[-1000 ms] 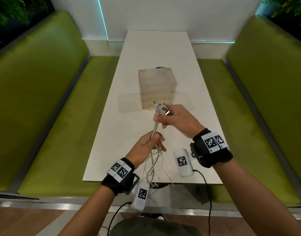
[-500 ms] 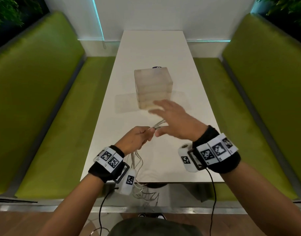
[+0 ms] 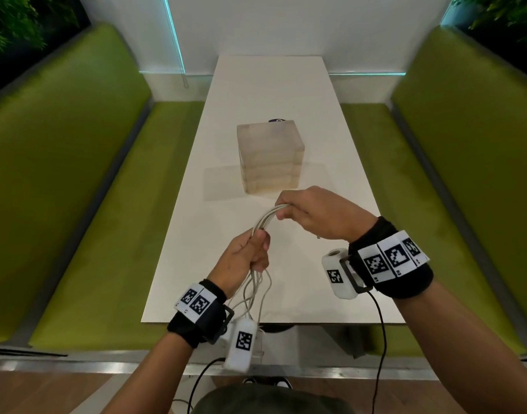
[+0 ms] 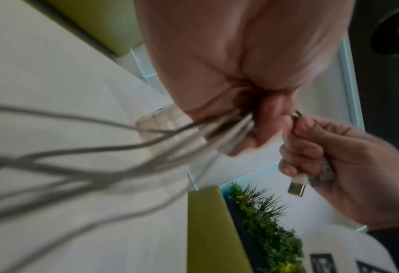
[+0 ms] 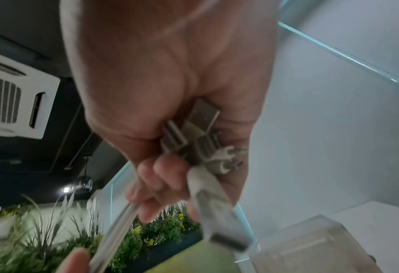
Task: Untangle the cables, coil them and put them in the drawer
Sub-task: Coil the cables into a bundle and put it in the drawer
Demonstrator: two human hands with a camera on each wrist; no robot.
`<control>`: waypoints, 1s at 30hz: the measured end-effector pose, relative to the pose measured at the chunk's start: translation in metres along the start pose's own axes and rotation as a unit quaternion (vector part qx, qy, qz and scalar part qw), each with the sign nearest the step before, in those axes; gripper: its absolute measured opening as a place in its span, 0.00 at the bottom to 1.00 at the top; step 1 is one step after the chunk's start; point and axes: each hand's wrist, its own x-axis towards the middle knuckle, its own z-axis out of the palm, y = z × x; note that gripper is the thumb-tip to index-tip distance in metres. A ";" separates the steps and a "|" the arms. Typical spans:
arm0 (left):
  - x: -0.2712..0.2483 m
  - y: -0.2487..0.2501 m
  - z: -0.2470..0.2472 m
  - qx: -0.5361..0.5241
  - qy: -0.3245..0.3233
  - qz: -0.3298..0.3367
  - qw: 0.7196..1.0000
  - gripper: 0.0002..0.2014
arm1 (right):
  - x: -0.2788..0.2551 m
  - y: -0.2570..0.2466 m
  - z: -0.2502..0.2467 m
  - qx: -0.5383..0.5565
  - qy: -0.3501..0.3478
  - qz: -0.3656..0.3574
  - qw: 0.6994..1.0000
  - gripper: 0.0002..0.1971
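L hand (image 3: 246, 254): fist clamped on bundle of thin white cables (image 3: 263, 220).
R hand (image 3: 313, 213): fingers curled round cables' plug ends (image 5: 193, 133), above white table (image 3: 214, 162).

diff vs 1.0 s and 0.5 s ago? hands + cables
At 1.0 s ago the right hand gripped the connector ends; at 0.5 s it had let go, fingers spread. Now it grips the cables again, bent over in an arc, plugs in its palm. The left hand kept its grip lower down. The drawer box and table stayed put.

Only the drawer box (image 3: 269, 158) stands on the white table (image 3: 196, 234)
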 end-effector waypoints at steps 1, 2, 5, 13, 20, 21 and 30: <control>0.001 0.002 0.001 -0.017 0.011 0.003 1.000 0.17 | -0.001 0.000 0.000 0.007 0.003 0.006 1.000 0.10; 0.002 0.005 0.002 -0.022 0.019 0.011 1.000 0.16 | -0.001 -0.001 0.001 0.015 0.007 0.013 1.000 0.10; 0.004 0.011 0.002 0.017 0.047 0.044 0.998 0.14 | -0.002 -0.001 0.007 0.037 0.022 0.020 0.999 0.08; 0.016 0.022 0.015 -0.033 0.214 0.111 0.970 0.16 | 0.000 -0.019 0.044 0.120 0.099 0.053 0.986 0.13; 0.018 0.016 0.016 -0.032 0.270 0.145 0.951 0.13 | -0.002 -0.034 0.083 0.231 0.145 0.085 0.958 0.18; 0.016 0.017 0.017 -0.044 0.259 0.146 0.954 0.13 | -0.003 -0.035 0.086 0.258 0.144 0.100 0.950 0.14; 0.012 0.031 0.020 -0.072 0.181 0.102 0.975 0.12 | 0.003 -0.022 0.082 0.296 -0.013 0.091 0.951 0.17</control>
